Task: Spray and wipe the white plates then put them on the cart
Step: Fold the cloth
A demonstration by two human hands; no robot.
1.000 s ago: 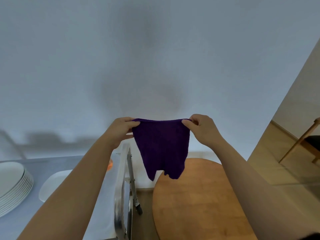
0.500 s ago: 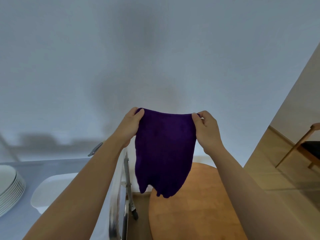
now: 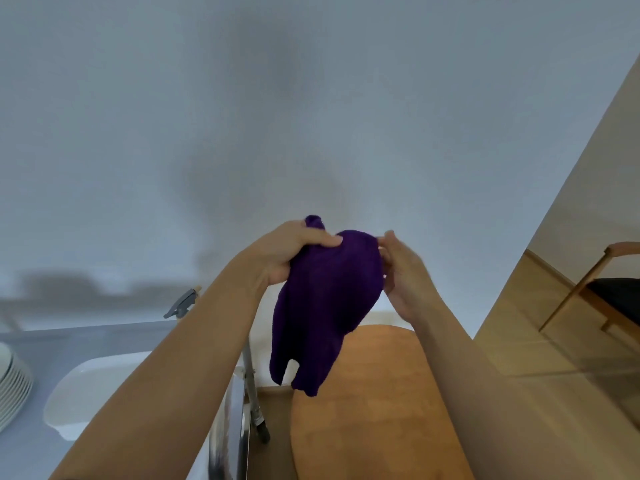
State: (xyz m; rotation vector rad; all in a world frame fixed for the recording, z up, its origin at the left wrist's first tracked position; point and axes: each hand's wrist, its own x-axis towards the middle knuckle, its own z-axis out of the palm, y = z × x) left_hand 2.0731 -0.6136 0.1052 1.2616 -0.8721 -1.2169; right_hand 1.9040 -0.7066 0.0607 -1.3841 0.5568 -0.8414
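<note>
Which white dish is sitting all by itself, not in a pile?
The white rectangular dish lying flat on the grey surface beside the left forearm. The round white plates at the far left edge are stacked one on another.

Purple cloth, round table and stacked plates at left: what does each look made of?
The purple cloth, gripped by the left hand and touched by the right hand, looks like soft knit or microfibre: matte, fuzzy, draping limply. The round table looks like wood or veneer: warm, mottled, satin finish. The stacked white plates look like glazed ceramic: smooth, faintly shiny rims.
</note>
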